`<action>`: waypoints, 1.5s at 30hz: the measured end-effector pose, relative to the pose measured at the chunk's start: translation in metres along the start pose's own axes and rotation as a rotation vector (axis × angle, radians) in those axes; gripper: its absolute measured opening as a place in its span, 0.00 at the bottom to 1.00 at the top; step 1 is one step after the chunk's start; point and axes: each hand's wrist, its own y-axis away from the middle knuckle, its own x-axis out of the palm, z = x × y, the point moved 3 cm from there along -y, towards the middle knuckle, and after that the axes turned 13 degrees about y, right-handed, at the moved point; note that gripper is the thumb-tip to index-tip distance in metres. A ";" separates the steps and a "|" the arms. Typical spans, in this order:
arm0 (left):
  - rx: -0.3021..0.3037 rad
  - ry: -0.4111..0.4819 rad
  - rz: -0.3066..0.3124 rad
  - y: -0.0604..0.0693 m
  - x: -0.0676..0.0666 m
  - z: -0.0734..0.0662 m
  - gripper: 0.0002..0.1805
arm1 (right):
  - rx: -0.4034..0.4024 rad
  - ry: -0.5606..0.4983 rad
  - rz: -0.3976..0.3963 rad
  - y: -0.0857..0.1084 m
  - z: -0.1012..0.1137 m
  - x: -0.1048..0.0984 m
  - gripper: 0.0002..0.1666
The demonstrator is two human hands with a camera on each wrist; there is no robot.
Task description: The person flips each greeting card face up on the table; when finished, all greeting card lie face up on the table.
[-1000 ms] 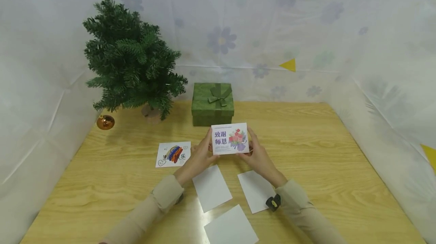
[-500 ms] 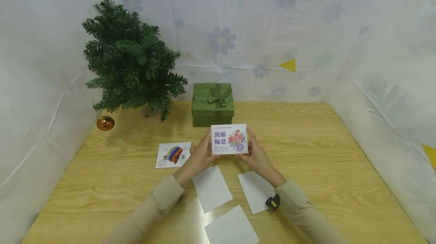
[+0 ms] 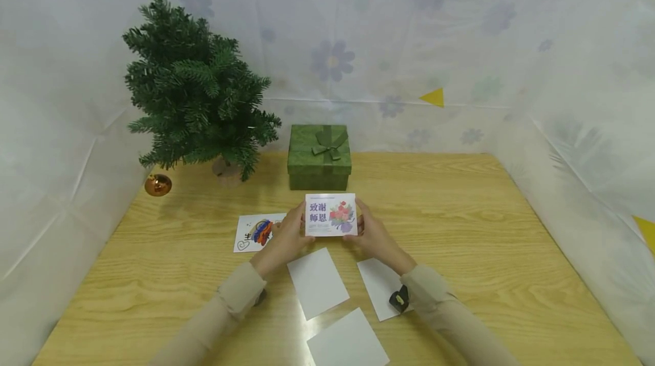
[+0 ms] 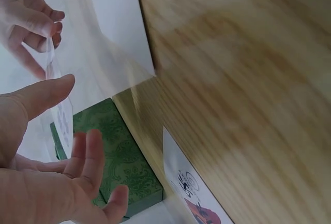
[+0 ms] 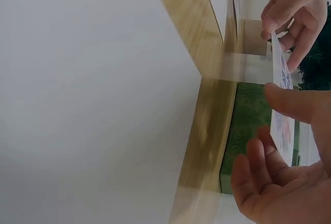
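Between both hands, tilted up in front of the green box, is a greeting card with purple Chinese characters and a printed bouquet. My left hand pinches its left edge, thumb in front and fingers behind. My right hand grips the right edge in the same way. In the left wrist view the card is seen nearly edge-on, and in the right wrist view the card is too. A second card with a colourful scribble lies flat on the table, partly covered by my left hand.
The green gift box with a bow stands at the back. A small Christmas tree rises at the left, an orange bauble hanging low on it. White cards lie face down on the wooden table, one of them under my right forearm.
Both hands have shifted the held card to the left and slightly nearer to me. My left hand now covers more of the scribbled card.
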 end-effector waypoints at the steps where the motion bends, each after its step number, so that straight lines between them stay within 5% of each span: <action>1: -0.013 -0.009 0.002 0.000 -0.001 0.001 0.48 | 0.002 0.005 0.013 -0.001 0.000 0.002 0.57; 9: -0.068 -0.051 0.056 0.001 -0.007 0.011 0.48 | 0.022 0.016 0.109 -0.008 0.003 0.015 0.57; 20: -0.151 -0.147 0.094 -0.002 -0.006 0.019 0.47 | -0.056 0.035 0.109 -0.013 0.008 0.024 0.53; 28: -0.154 -0.192 0.094 -0.004 -0.009 0.022 0.45 | -0.110 0.040 0.135 -0.014 0.012 0.024 0.49; 37: -0.188 -0.228 0.148 -0.007 -0.011 0.026 0.44 | -0.052 0.131 0.167 -0.016 0.011 0.026 0.50; 45: -0.215 -0.238 0.151 -0.004 -0.013 0.025 0.41 | -0.058 0.180 0.183 -0.015 0.013 0.026 0.38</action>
